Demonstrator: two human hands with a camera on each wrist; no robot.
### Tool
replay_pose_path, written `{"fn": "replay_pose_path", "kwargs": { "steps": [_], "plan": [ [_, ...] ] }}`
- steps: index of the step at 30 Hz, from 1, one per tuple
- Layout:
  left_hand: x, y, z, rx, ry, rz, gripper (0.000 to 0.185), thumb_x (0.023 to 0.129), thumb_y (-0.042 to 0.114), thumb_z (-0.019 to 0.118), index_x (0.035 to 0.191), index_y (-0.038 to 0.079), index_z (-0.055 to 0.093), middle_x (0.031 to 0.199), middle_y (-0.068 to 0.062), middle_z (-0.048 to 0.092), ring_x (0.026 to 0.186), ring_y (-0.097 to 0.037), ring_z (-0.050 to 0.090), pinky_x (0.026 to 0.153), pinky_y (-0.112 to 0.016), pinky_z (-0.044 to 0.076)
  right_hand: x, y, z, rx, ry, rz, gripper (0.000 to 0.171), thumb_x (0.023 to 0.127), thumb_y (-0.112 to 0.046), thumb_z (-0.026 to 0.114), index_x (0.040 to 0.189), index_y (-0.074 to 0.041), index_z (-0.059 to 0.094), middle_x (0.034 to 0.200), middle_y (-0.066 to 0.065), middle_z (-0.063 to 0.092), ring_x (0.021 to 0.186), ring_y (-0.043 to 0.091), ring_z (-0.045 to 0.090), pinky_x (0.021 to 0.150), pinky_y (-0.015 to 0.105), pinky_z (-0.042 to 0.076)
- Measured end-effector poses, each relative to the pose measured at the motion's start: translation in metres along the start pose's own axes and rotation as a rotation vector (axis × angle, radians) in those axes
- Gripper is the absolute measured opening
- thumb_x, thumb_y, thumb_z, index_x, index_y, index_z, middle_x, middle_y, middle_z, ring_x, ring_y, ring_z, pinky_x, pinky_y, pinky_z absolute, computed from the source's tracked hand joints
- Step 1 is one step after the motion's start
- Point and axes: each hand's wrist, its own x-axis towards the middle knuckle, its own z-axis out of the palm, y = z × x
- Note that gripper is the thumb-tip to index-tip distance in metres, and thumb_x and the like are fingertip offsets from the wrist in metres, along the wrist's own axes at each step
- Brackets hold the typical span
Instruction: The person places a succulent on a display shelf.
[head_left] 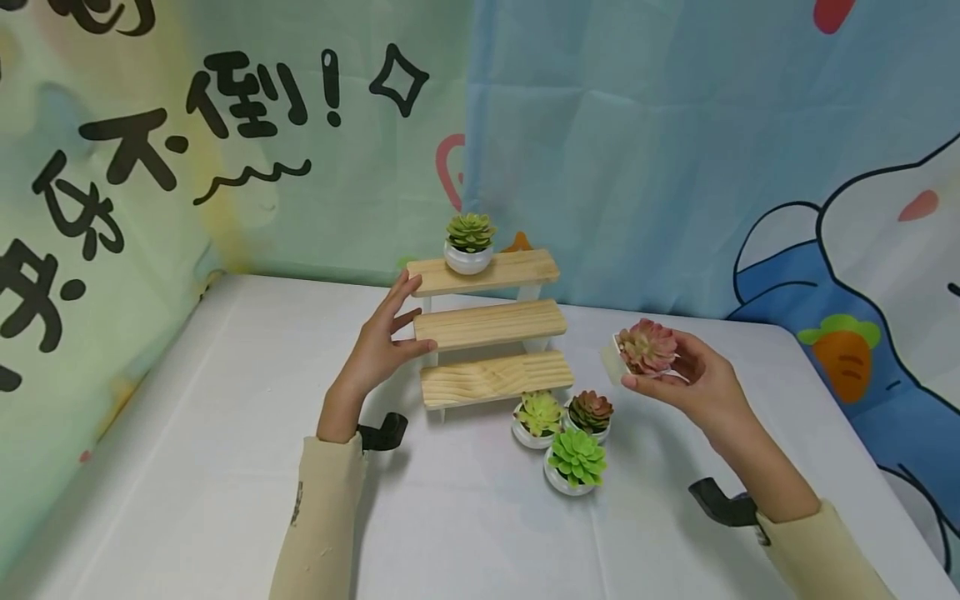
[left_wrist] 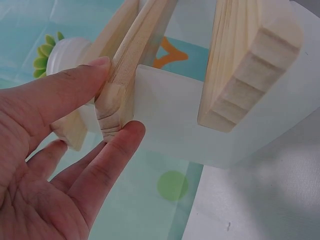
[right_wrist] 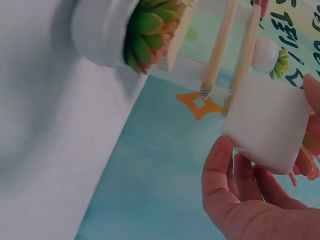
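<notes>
A three-tier wooden shelf stand (head_left: 489, 325) with white side supports stands on the table. At its left side my left hand (head_left: 377, 353) pinches the end of the middle plank (left_wrist: 120, 85) between thumb and fingers. A green succulent in a round white pot (head_left: 468, 257) sits on the top tier. To the right of the stand, my right hand (head_left: 703, 379) holds a pink succulent (head_left: 648, 346) above the table, tilted, by its square white pot (right_wrist: 267, 125). Its leaves partly hide the fingers in the head view.
Before the stand's right end cluster three potted succulents: a yellow-green one (head_left: 538, 414), a reddish one (head_left: 590, 412) and a bright green one (head_left: 576, 458). A white cloth covers the table (head_left: 225, 467). Printed fabric (head_left: 637, 150) hangs behind and to the left.
</notes>
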Motion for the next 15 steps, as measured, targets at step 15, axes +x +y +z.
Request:
{"fn": "replay_pose_path", "kwargs": {
  "steps": [15],
  "plan": [
    [0.0, -0.001, -0.001, -0.011, -0.004, 0.007, 0.09, 0.084, -0.009, 0.071, 0.156, 0.015, 0.025, 0.165, 0.002, 0.005, 0.138, -0.041, 0.038, 0.097, -0.049, 0.05, 0.026, -0.026, 0.009, 0.054, -0.076, -0.046, 0.084, 0.089, -0.028, 0.074, 0.154, -0.006, 0.026, 0.151, 0.018, 0.036, 0.13, 0.029, 0.042, 0.076, 0.007, 0.048]
  ]
}}
